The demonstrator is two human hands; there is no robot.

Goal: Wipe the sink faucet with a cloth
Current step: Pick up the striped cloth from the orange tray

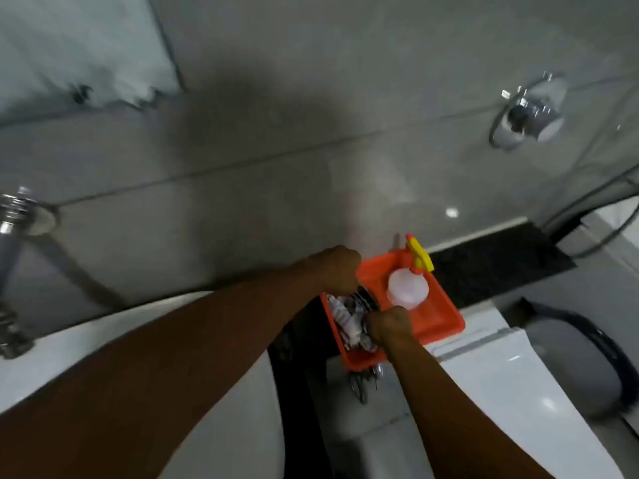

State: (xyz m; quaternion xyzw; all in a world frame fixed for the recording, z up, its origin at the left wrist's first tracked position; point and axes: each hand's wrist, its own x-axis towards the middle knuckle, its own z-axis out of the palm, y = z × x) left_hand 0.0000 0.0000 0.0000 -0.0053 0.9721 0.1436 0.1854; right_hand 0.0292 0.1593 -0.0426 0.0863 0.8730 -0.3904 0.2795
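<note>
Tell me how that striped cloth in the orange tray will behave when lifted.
Probably floppy: the striped cloth lies crumpled in the orange tray. Likely light, so it should drape from both hands, left hand and right hand.

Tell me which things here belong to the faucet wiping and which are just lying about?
For the job: striped cloth, left hand, right hand, sink faucet.
Just there: orange tray, spray bottle, wall valve, toilet.

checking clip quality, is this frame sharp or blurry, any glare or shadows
Head view: motion-blurred throughout, edges of the hands and cloth smeared; a broad dark shadow on the wall; small glare spots on the tiles; wide-angle bending tilts the lines.
</note>
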